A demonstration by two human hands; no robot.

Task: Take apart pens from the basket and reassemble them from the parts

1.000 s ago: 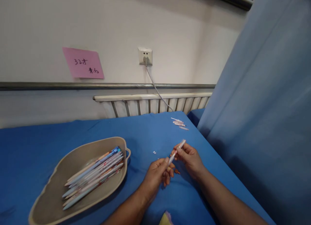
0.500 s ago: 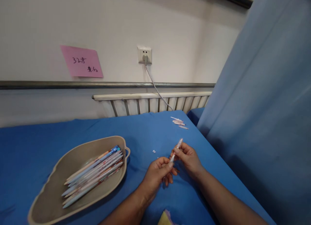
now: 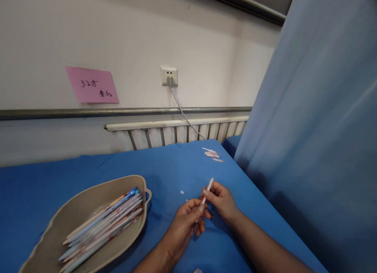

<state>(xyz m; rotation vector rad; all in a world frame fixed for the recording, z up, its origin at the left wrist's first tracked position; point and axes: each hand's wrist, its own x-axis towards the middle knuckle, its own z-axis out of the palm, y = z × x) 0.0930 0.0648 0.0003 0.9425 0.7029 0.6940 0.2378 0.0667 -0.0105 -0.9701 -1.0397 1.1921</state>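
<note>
A whitish, patterned pen (image 3: 210, 184) is held upright at a slant between my two hands, over the blue-covered table. My left hand (image 3: 188, 218) pinches its lower end between thumb and fingers. Higher up on the barrel, my right hand (image 3: 219, 198) grips it, and the top end pokes out above the fingers. Tiny white pieces (image 3: 182, 192) lie on the cloth just beyond my left hand. Left of my hands stands a beige basin (image 3: 143, 181) with a small loop handle, holding a bundle of many pens (image 3: 108, 222) in pale and blue colours.
Several thin pen parts (image 3: 212, 154) lie near the table's far right corner. A blue curtain (image 3: 309, 127) hangs along the right. Behind the blue cloth (image 3: 165, 163) are a white railing (image 3: 176, 122), a wall socket (image 3: 169, 76) with a plugged cord, and a pink note (image 3: 92, 85).
The view has tilted up slightly and shifted right, so everything appears lower and further left. Both hands keep hold of the pen in nearly the same pose.
</note>
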